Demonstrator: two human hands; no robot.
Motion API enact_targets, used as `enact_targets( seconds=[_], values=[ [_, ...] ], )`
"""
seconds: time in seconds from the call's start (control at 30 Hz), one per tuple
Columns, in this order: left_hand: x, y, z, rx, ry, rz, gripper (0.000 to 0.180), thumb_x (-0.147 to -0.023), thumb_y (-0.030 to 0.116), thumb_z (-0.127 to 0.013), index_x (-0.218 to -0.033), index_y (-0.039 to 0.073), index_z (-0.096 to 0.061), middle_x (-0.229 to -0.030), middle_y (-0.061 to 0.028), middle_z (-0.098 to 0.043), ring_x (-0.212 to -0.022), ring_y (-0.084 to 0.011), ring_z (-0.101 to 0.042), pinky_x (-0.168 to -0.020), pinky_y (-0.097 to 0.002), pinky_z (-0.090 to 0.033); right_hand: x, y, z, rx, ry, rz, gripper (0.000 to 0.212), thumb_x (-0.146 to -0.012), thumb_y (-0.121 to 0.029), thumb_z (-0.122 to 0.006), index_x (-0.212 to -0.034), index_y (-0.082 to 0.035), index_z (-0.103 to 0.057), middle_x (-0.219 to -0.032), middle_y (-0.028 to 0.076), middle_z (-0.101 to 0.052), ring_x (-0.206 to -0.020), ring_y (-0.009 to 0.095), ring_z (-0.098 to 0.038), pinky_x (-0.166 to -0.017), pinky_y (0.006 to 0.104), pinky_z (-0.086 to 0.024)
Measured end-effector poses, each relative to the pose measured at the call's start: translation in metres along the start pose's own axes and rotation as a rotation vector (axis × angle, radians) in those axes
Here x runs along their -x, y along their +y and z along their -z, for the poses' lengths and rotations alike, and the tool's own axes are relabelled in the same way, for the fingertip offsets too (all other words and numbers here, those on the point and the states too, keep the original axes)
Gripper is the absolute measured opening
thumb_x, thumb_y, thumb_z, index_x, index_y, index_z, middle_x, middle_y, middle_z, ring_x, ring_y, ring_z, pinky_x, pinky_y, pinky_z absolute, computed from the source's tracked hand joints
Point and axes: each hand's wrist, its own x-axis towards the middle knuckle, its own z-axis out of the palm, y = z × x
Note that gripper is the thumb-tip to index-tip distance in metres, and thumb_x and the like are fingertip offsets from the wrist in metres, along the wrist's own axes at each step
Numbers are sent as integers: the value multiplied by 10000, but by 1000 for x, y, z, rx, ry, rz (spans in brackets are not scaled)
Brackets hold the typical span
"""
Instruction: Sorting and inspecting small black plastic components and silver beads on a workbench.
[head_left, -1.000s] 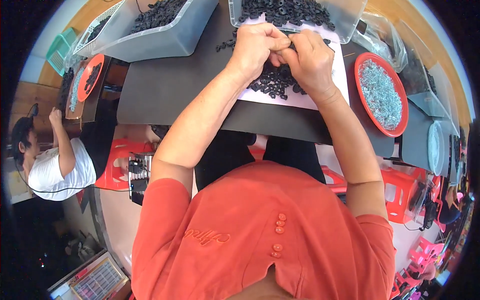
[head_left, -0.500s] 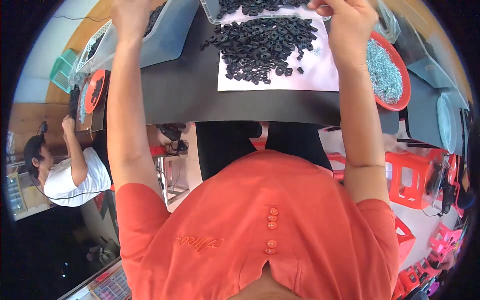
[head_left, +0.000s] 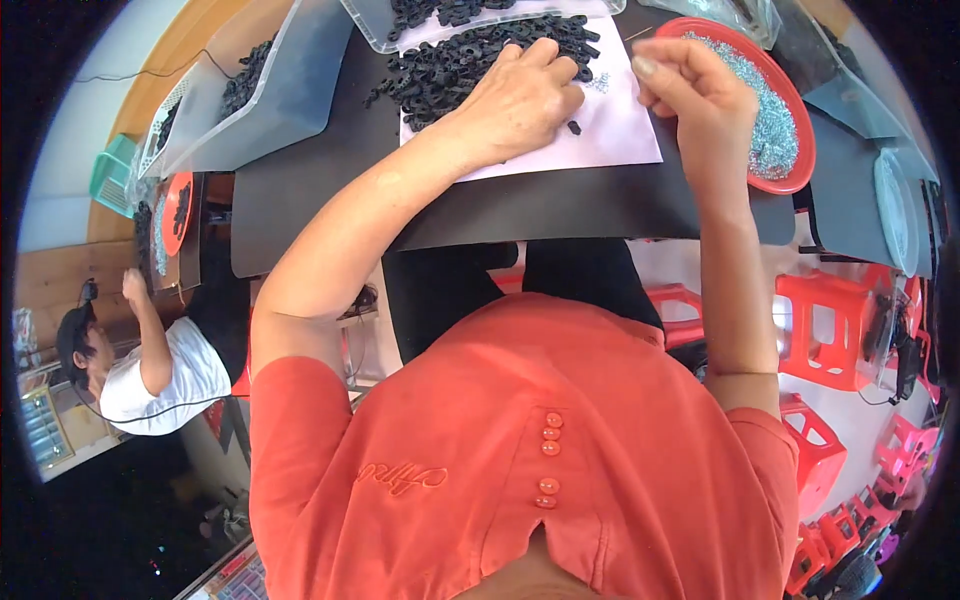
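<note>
My left hand [head_left: 525, 100] is over the near side of a heap of small black plastic parts [head_left: 435, 75], its fingers curled in. What those fingers hold, if anything, is hidden. The heap lies on a white sheet of paper [head_left: 615, 140]. To its right, my right hand [head_left: 705, 95] is raised with thumb and fingertips drawn together; anything in them is too small to make out. That hand is at the left rim of a red round tray [head_left: 803, 130] full of tiny shiny metal pieces [head_left: 775, 120]. A few shiny bits [head_left: 599, 84] lie on the paper between my hands.
A clear plastic box [head_left: 375, 35] with black parts stands behind the paper. At left is a large translucent bin [head_left: 290, 100] with more black parts. The dark table's front edge [head_left: 420, 240] runs before me. Another person [head_left: 165, 375] sits far left; red stools [head_left: 825, 320] stand at right.
My left hand has come from the large bin at the left to the black heap. My right hand has moved down from the clear box toward the red tray.
</note>
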Motion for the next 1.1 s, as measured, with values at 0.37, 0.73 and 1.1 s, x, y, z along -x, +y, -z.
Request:
enact_targets(
  seconds=[0.37,0.73,1.1],
  values=[
    [-2,2,-8,-35,17,10,73,-753,88,-649,-818,55,-648,-887,-61,-554,-936,-253,-503,-768,-398,-401,19,20,5,79,3,-28,112,-853,-99,-698,-932,-18,-705,-709,-3,-646,-632,49,-575,-572,200,-464],
    [-19,-10,48,1315,180,852,109,-879,92,-646,-800,18,-649,-731,-54,-649,-599,-124,-562,-581,-240,-436,-14,4,-36,-112,-172,-4,204,-893,-121,-647,-1058,-14,-700,-835,13,-669,-751,68,-608,-631,201,-456],
    [21,-14,62,1346,255,938,118,-815,132,-668,-827,14,-671,-769,-88,-630,-720,-211,-604,-660,-318,-484,-35,-17,-69,25,-203,44,58,-861,-28,-655,-904,9,-666,-726,7,-648,-610,59,-555,-555,203,-455]
  ],
)
